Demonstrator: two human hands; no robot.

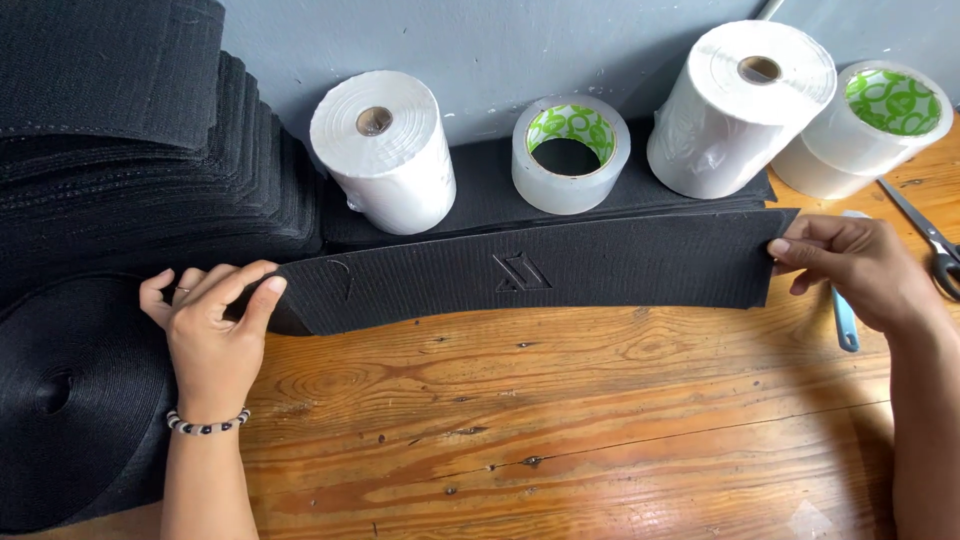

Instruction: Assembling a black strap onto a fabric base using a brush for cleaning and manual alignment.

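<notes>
1. Nearest the camera lies bare wooden tabletop (560, 450), orange-brown and knotted, with both forearms reaching across it.
2. At the left edge a large black coil of webbing (70, 400) lies flat, partly under the left wrist.
3. The left hand (210, 330) pinches the left end of a long black ribbed strip (530, 270), thumb on top and fingers curled behind.
4. The right hand (860, 265) grips the strip's right end between thumb and fingers; the strip stretches between both hands, bowing slightly above the table.
5. Just under the right hand lies a light blue handle (847, 325), possibly a small knife; scissors (935, 245) lie at the far right.
6. Behind the strip, more black sheets carry two white paper rolls (385, 150) (735, 100) and two clear tape rolls (570, 150) (880, 125).
7. A tall stack of black pieces (130, 130) rises at the far left, against the grey wall (500, 40).
</notes>
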